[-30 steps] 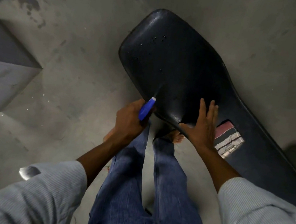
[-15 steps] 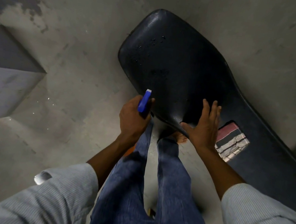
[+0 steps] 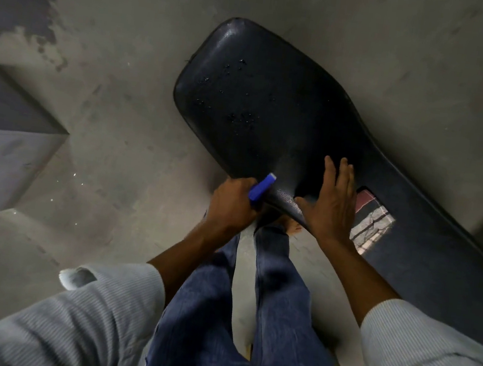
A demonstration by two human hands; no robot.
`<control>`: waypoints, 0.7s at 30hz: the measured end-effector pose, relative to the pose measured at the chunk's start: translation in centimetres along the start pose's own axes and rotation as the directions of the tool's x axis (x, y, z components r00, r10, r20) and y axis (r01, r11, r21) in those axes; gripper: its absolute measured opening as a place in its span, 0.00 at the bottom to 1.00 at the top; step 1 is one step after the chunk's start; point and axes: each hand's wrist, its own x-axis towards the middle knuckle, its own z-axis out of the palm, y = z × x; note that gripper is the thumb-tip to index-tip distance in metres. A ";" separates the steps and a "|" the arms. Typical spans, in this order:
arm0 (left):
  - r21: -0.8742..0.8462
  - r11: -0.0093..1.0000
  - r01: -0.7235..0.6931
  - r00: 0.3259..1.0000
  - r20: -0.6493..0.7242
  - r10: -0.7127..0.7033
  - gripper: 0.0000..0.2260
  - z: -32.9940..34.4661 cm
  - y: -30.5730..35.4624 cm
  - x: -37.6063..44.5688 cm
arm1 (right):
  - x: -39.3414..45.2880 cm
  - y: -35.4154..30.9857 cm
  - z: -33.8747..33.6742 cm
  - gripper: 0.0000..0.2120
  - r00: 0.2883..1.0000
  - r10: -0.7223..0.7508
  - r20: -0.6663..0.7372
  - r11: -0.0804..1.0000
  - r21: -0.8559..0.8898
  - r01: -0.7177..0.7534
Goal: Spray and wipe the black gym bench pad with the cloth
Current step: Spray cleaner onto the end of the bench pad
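Blue plastic shows from your left hand (image 3: pixel 231 203): its fingers curl round a sprayer (image 3: pixel 261 188) whose tip points at the pad (image 3: pixel 289 112). Your right hand (image 3: pixel 330 207) lies flat on the pad's near edge, fingers straight and close together, thumb spread out. The black pad runs slantwise over the concrete floor (image 3: pixel 106 103), droplets on its far end. A striped cloth (image 3: pixel 371 223) lies on the pad, touching your right hand.
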 end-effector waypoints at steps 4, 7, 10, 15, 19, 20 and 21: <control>0.053 0.997 -0.050 0.995 0.088 0.045 0.07 1.0 -0.9 -2.0 | -0.4 1.9 -0.4 0.54 0.998 0.008 0.059 1.000 -0.006 -0.008; 0.092 0.996 0.014 0.995 0.093 -0.023 0.06 1.2 -1.7 -2.6 | -0.5 2.4 -0.5 0.54 0.997 -0.023 0.074 1.000 -0.014 0.024; 0.156 0.988 0.021 0.993 0.114 -0.039 0.06 1.3 -1.6 -2.8 | -0.5 2.4 -0.7 0.52 0.997 -0.023 0.077 0.999 0.027 0.021; 0.159 0.987 -0.011 0.985 0.171 -0.016 0.07 1.3 1.0 -1.3 | -0.9 3.5 -0.6 0.46 0.998 -0.055 0.007 0.998 0.003 0.055; 0.165 0.984 -0.069 0.995 0.085 0.055 0.05 1.9 4.6 1.4 | -1.1 4.9 -0.5 0.45 0.998 -0.029 -0.047 0.998 -0.058 0.027; 0.172 0.981 -0.090 0.994 0.077 0.077 0.07 2.1 5.5 1.9 | -1.2 5.2 -0.5 0.45 0.998 -0.026 -0.050 0.997 -0.074 0.022; 0.174 0.979 -0.103 0.993 0.082 0.089 0.08 2.4 6.2 2.3 | -1.2 5.5 -0.6 0.45 0.999 -0.026 -0.044 0.996 -0.087 0.022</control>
